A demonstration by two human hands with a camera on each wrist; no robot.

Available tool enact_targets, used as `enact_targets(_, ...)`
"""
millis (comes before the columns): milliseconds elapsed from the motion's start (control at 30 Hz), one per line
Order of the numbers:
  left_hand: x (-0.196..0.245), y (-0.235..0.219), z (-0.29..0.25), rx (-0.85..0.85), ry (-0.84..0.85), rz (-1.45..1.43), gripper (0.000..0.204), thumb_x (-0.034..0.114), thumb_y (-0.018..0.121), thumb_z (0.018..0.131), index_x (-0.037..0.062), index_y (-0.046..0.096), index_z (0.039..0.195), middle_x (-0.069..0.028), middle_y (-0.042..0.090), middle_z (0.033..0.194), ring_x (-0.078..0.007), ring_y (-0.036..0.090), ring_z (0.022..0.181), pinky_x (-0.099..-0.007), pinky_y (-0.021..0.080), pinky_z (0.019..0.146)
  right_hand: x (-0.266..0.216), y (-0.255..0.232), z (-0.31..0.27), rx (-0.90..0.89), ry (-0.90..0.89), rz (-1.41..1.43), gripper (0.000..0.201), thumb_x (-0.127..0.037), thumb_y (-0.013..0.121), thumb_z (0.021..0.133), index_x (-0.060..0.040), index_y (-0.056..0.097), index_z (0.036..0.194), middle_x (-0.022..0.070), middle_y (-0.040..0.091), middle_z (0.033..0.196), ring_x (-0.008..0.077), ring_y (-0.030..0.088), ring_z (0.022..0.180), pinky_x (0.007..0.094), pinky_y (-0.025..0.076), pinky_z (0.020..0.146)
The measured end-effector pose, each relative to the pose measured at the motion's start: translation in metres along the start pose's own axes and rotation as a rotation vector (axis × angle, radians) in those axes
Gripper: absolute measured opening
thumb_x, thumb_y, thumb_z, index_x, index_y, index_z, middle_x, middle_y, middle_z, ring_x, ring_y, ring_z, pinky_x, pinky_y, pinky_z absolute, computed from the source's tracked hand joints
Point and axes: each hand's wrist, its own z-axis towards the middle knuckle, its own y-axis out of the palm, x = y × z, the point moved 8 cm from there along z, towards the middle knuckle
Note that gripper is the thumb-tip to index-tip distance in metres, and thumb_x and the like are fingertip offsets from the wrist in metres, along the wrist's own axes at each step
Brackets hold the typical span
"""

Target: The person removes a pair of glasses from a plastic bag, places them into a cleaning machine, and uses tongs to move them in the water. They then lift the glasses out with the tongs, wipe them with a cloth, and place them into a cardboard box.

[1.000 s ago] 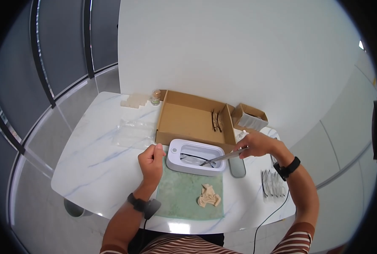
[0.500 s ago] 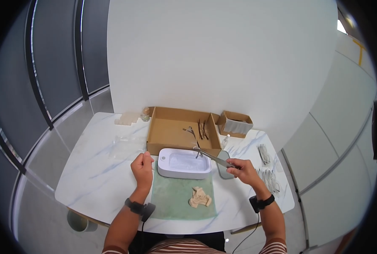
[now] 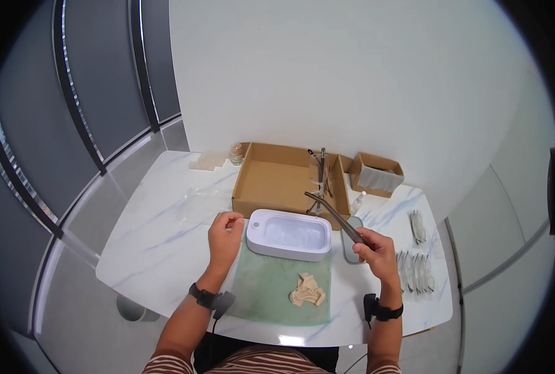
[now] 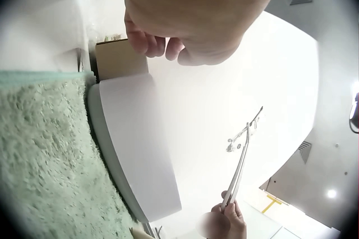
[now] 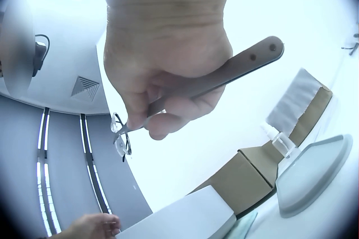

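Observation:
My right hand grips long metal tweezers, whose tips hold a pair of glasses up in front of the cardboard tray. In the right wrist view the glasses hang beyond the fingers. Below and to the left stands the white cleaner basin, with liquid and no glasses inside. Beside the basin's left end, my left hand is raised with its fingers curled and nothing in them; the left wrist view also shows this hand above the basin's end.
Behind the basin is the cardboard tray with glasses at its right. Around it are a jar, a small box, a bottle and a grey-green tray. A beige cloth lies on the green towel; wrapped glasses lie right.
The tweezers have lifted the glasses out of the basin and up in front of the cardboard tray. My right hand has drawn back toward me and turned; the left has stayed beside the basin.

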Motion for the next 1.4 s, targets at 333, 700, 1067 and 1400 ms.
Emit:
enact_targets(333, -0.029, 0.023, -0.008, -0.208, -0.131, -0.014, 0.023, 0.004, 0.066, 0.087, -0.0005, 0.067, 0.109, -0.0090, 0.068, 0.101, -0.0150, 0.065, 0.083, -0.0286, 0.053, 0.076, 0.009, 0.006, -0.003, -0.040, 0.052, -0.053, 0.034, -0.015, 0.079, 0.088, 0.0003, 0.071, 0.117, -0.0029, 0.061, 0.075, 0.0057, 0.051, 0.062, 0.0217, 0.045, 0.058)
enact_targets(700, -0.025, 0.026, -0.010, -0.204, -0.057, 0.071, 0.035, -0.002, 0.061, 0.078, 0.0019, 0.065, 0.113, -0.0120, 0.067, 0.103, -0.0224, 0.066, 0.088, -0.0338, 0.055, 0.079, -0.069, -0.020, -0.003, -0.013, -0.010, -0.444, 0.031, -0.010, 0.077, 0.089, 0.0028, 0.071, 0.117, -0.0017, 0.063, 0.072, 0.0053, 0.053, 0.059, 0.0218, 0.046, 0.054)
enact_targets(1067, -0.025, 0.026, -0.009, -0.186, -0.070, 0.052, 0.033, 0.001, 0.062, 0.078, 0.0028, 0.065, 0.111, -0.0108, 0.068, 0.103, -0.0221, 0.067, 0.087, -0.0344, 0.055, 0.080, -0.081, -0.001, -0.004, -0.118, -0.147, -0.810, 0.028, -0.008, 0.079, 0.087, 0.0014, 0.072, 0.112, 0.0080, 0.067, 0.070, 0.0107, 0.055, 0.060, 0.0272, 0.048, 0.060)
enact_targets(1400, -0.022, 0.026, -0.009, -0.183, -0.086, 0.050, 0.033, 0.002, 0.062, 0.078, 0.0032, 0.065, 0.112, -0.0108, 0.069, 0.103, -0.0223, 0.067, 0.087, -0.0346, 0.055, 0.081, -0.083, -0.001, -0.003, -0.125, -0.144, -0.932, 0.028, -0.009, 0.080, 0.085, -0.0015, 0.074, 0.111, 0.0125, 0.069, 0.074, 0.0156, 0.061, 0.063, 0.0301, 0.050, 0.064)
